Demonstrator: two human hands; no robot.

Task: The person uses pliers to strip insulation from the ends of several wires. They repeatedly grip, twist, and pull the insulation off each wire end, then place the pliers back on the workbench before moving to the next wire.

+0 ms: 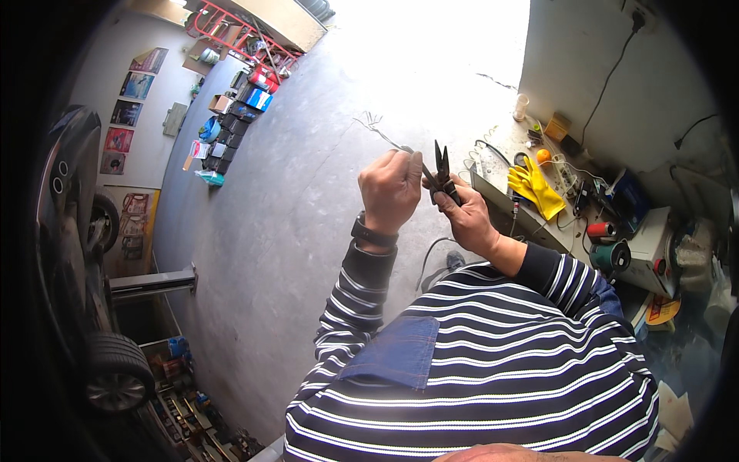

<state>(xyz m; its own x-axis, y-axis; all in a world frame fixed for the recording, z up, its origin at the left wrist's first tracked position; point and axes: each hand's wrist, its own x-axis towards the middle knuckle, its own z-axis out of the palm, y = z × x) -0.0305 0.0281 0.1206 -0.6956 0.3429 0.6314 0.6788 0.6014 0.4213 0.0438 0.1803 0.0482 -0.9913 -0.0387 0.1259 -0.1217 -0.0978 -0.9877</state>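
My left hand (389,191) is closed on a thin grey cable (387,138), held up in front of my chest. The cable's far end splits into several fine strands that fan out beyond my fist. My right hand (471,219) grips dark long-nose pliers (442,160), their pointed jaws upward and slightly parted. A dark length beside my left thumb runs toward the pliers' pivot. Whether it is part of the cable, and whether the pliers touch it, I cannot make out.
On the right, a workbench (500,181) bears yellow gloves (536,189), an orange ball-like object (543,156) and tangled cords. A raised car (73,223) with a wheel (115,373) stands left. Dark boxes (229,127) line the far left wall, near a red ladder-like frame (239,31).
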